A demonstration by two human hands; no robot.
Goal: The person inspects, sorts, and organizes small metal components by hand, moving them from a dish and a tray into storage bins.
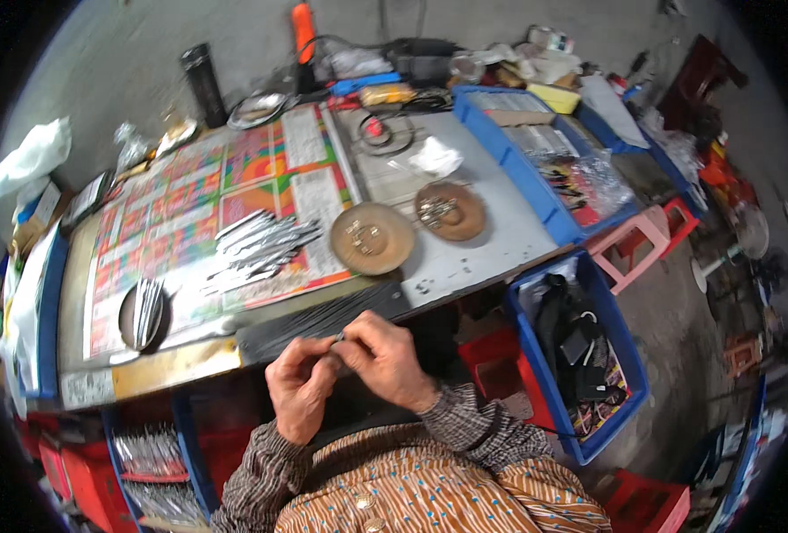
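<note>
Just off the table's front edge, my left hand (300, 386) and my right hand (387, 357) meet fingertip to fingertip. Both are pinched round something small and greyish, mostly covered by the fingers. Beyond them lies a pile of slim silvery metal pieces (265, 249) on a colourful printed sheet (181, 226). A round brown dish (385, 258) holds small metal parts, and a second brown dish (469, 218) to its right holds more. At the left, a small dark bowl (128, 324) has several silvery pieces standing in it.
Dark wrapping (323, 320) covers part of the table's front edge. Blue crates stand at the right, one with packaged goods (491, 147) on the table, another lower (629, 413) with black items. A pink stool (629, 249) is beside them. Cables and tools line the back.
</note>
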